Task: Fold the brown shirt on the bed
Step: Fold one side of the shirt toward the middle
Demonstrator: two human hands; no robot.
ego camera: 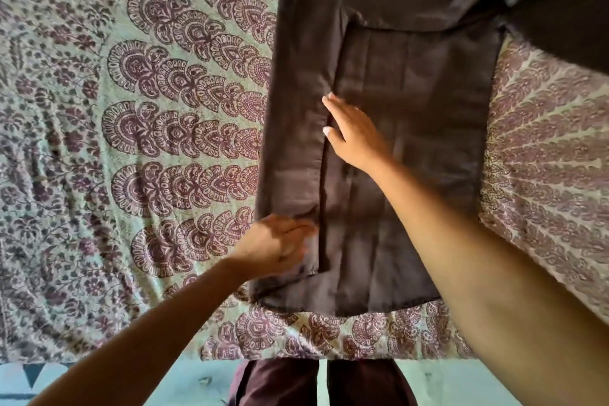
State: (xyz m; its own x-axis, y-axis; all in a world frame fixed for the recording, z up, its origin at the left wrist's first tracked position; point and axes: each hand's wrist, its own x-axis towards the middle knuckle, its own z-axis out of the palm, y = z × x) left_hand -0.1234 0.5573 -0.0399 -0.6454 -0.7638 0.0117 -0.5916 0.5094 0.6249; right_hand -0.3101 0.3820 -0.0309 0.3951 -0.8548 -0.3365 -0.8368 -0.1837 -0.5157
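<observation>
The brown shirt lies flat and lengthwise on the bed, hem toward me, its left side folded inward as a long panel. One sleeve stretches off to the upper right. My right hand lies flat on the shirt, fingers straight, pressing along the inner edge of the folded panel. My left hand is at the lower left of the shirt near the hem, fingers curled on the folded panel's edge; blur hides the exact grip.
The bed is covered by a pale green sheet printed with purple paisley shapes. Its near edge runs just below the hem. Below it show the floor and my dark trouser legs.
</observation>
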